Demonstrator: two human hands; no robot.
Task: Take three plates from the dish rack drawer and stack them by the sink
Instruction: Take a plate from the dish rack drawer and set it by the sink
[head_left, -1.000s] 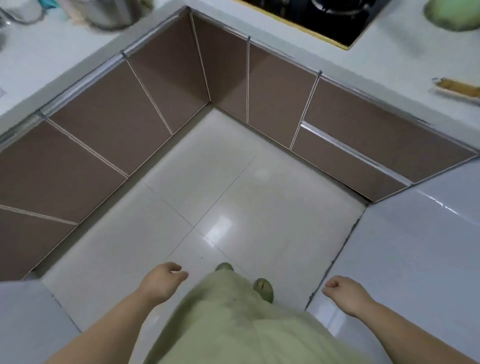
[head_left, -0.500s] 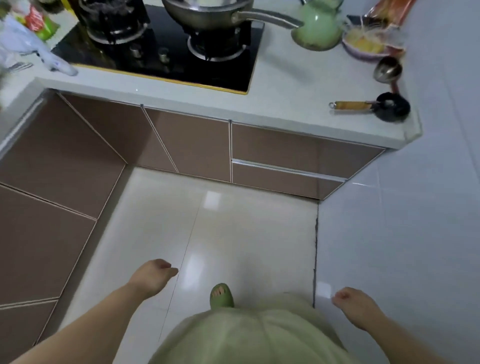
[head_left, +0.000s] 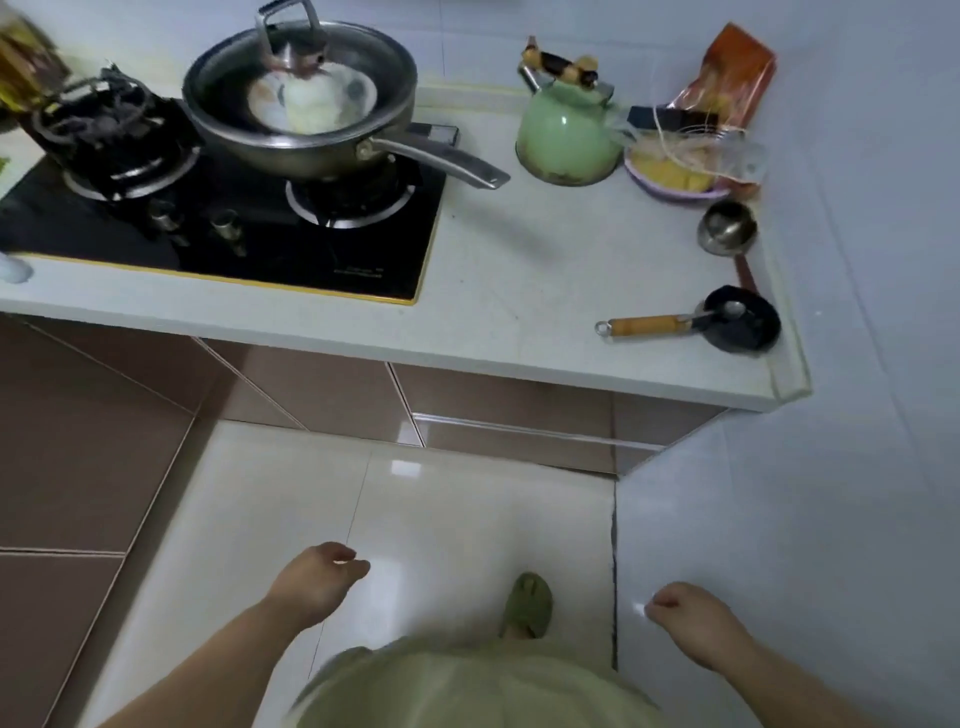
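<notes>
While both arms hang over the floor (head_left: 457, 519), left hand (head_left: 317, 579) and right hand (head_left: 693, 621) show loosely curled, empty grips; closed drawer (head_left: 524, 434) lies below the desk (head_left: 519, 291); plates unseen.

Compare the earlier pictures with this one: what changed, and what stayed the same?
The view swung from the cabinet corner up to the stove, bringing the pan and kettle into sight. The left hand and right hand stayed empty, loosely curled, grasping nothing.
</notes>
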